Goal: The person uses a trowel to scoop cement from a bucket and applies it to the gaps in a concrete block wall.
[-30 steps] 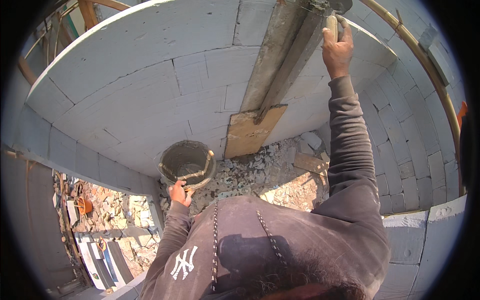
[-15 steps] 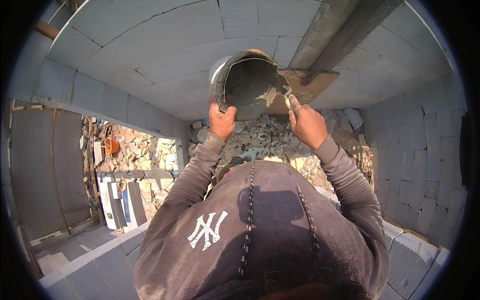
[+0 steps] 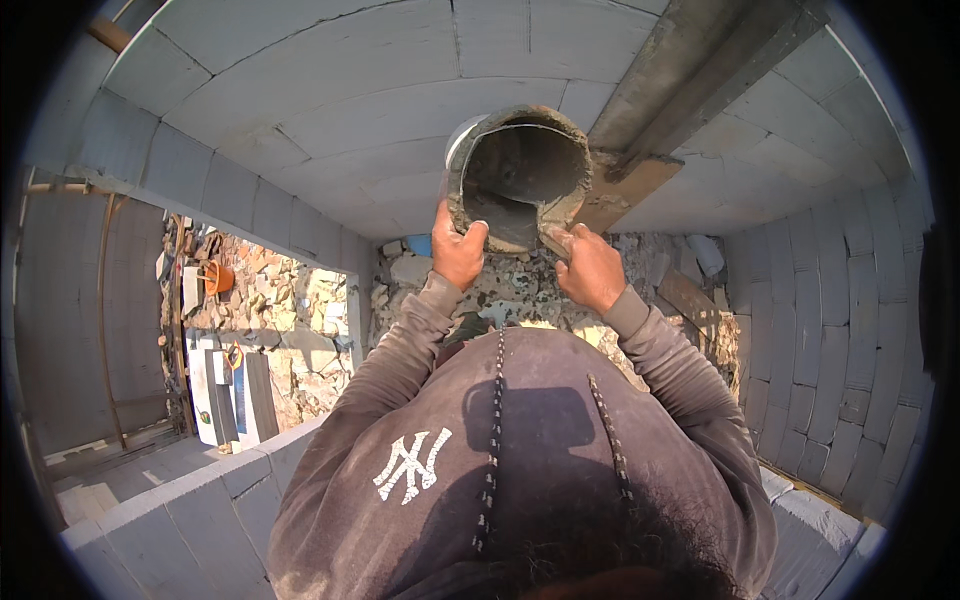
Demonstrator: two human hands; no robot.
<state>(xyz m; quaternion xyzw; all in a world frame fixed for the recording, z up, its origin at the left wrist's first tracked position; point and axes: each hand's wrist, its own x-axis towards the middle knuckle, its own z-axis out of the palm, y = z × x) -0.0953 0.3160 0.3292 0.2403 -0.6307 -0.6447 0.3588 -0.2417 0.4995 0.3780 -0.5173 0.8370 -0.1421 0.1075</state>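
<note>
A mortar-caked bucket [image 3: 575,130] is tilted with its mouth toward me, and wet grey mortar [image 3: 500,215] lies inside. My left hand [image 3: 459,252] is closed on the bucket's near left rim, thumb at the mouth. At the near right of the mouth, my right hand [image 3: 592,270] is closed round the handle of a trowel [image 3: 555,237]. The trowel is mortar-smeared, and its blade is hard to tell from the mortar around it.
Grey block walls [image 3: 330,90] surround me. Boards [image 3: 690,80] lean beyond the bucket, above a mortar-stained panel [image 3: 630,185]. Rubble [image 3: 510,285] covers the ground below. Through the left opening are an orange bucket [image 3: 217,277] and a hand saw [image 3: 238,385].
My right hand has brought the trowel from outside the bucket's right rim leftward and nearer, to the mouth. The bucket and my left hand have shifted slightly right in view.
</note>
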